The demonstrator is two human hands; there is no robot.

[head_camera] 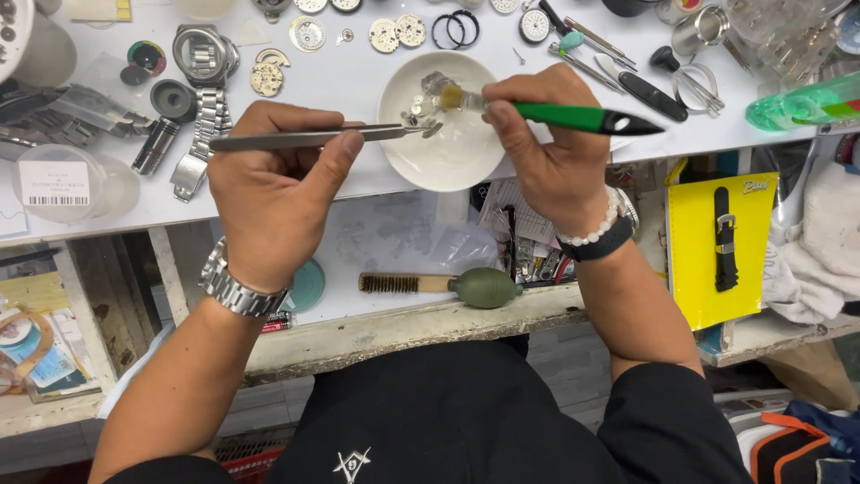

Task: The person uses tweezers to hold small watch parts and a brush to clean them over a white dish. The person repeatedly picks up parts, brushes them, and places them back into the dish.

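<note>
A white worktop, cluttered along its far edge, spans the scene above a lower wooden shelf with worn, chipped paint. At centre stands a round white ceramic bowl holding small metal watch parts. To its far left lie a steel watch case with a linked metal bracelet, loose round watch movements and two black rubber rings; to the right, a row of slim hand tools and a green translucent plastic bottle on its side. At the left edge, a clear round plastic tub bears a white rectangular barcode label. At the right, a bright yellow rectangular card package carries a black strap, near crumpled white cloth. On the lower shelf rest a wooden-handled bristle brush and an olive-green rubber bulb blower. The left hand, wrist in a steel watch, is closed around long steel tweezers lying nearly level, their tips reaching the parts at the bowl's near-left rim. The right hand, wrist in a white bead bracelet and a black band, grips a green-handled brush with a black end, its pale bristles meeting the same parts over the bowl. Both forearms rise from black sleeves at the near edge.
</note>
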